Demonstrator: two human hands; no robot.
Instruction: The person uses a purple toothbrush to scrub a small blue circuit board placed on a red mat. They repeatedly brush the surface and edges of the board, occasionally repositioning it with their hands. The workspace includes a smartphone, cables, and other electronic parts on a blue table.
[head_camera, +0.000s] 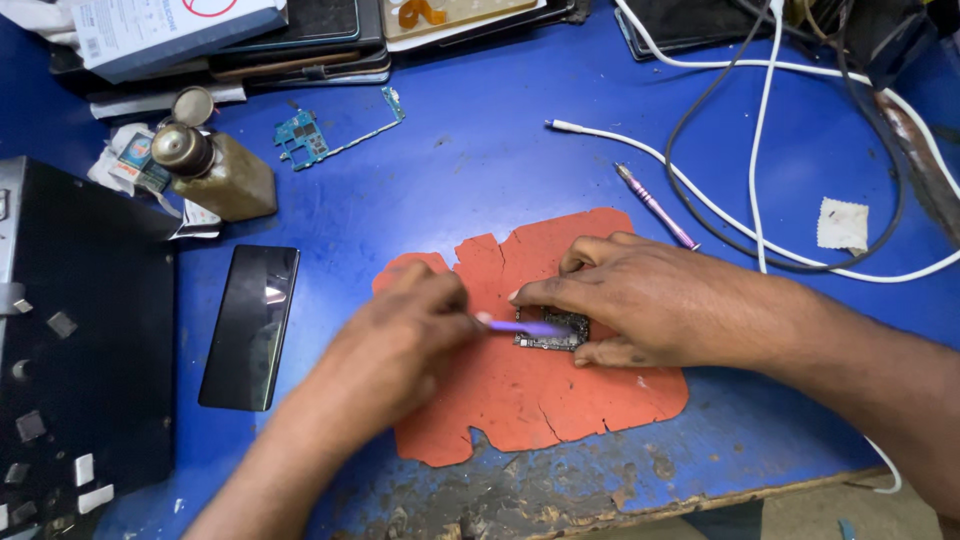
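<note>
A small dark circuit board (556, 338) lies on a torn orange-red mat (530, 395) on the blue table. My right hand (640, 300) presses down on the board, with fingers at its upper and lower edges. My left hand (400, 340), blurred by motion, holds a purple brush (520, 326) whose tip rests over the board. Most of the board is hidden under my right hand's fingers.
A black phone (250, 325) lies left of the mat. A brown bottle (215, 170), a teal circuit board (305, 138), a pink screwdriver (655, 207), white and black cables (760, 150), a black box (85, 340) and stacked items at the back surround the mat.
</note>
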